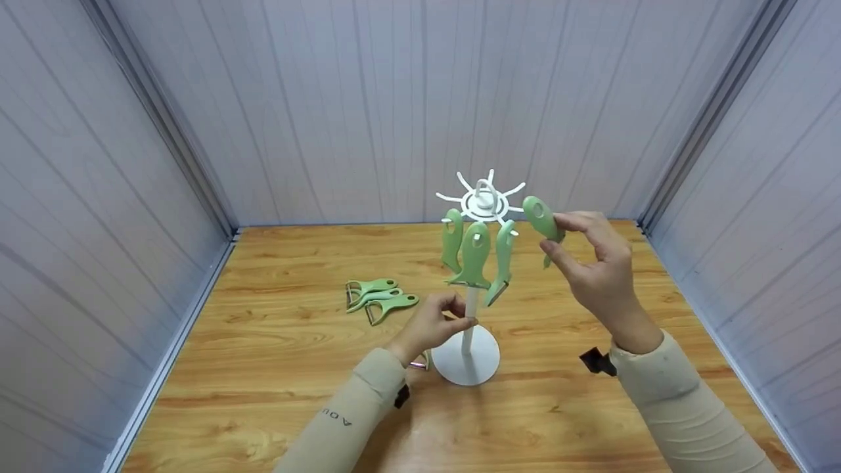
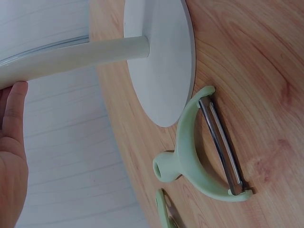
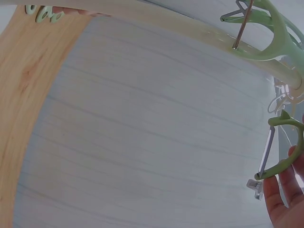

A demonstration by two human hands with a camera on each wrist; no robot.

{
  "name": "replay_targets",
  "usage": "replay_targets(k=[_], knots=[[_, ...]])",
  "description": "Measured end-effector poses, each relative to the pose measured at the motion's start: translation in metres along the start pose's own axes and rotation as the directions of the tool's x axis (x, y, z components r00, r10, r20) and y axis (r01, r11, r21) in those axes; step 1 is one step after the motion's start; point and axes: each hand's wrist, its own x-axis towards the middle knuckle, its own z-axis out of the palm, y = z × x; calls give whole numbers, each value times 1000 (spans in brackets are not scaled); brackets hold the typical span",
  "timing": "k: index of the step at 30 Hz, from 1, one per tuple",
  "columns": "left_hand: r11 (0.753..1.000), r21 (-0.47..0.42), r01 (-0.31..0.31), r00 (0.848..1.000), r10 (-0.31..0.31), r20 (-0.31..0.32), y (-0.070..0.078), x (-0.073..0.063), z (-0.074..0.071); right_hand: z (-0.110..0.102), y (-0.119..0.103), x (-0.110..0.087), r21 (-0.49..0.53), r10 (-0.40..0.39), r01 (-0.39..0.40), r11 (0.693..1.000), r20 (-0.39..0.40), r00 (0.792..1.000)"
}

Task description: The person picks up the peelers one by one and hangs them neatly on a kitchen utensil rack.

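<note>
A white stand with a round base (image 1: pixel 463 368) and a ring of hooks (image 1: pixel 485 202) on top stands upright on the table. Three green peelers hang from its front hooks, the middle peeler (image 1: pixel 476 255) facing the head camera. My left hand (image 1: pixel 430 323) grips the white pole (image 2: pixel 95 54) below them. Up at the right, my right hand (image 1: pixel 594 259) pinches another green peeler (image 1: pixel 542 217) between thumb and fingers. Its handle hole faces the hooks, close beside a right-hand hook tip. In the right wrist view this peeler's blade (image 3: pixel 267 152) shows beside the fingers.
Several green peelers (image 1: pixel 381 297) lie in a cluster on the wooden table, left of the stand. One more peeler (image 2: pixel 190 156) lies right beside the base, mostly hidden behind the left wrist in the head view. Panelled walls (image 1: pixel 328 98) enclose the table at back and sides.
</note>
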Motion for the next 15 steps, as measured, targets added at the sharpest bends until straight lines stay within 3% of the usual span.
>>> replay_targets(k=[15], knots=[[1000,-1,12,1000,-12,-14,-1,-1,0,19,5,-4,40,13,-14,999,38,999]])
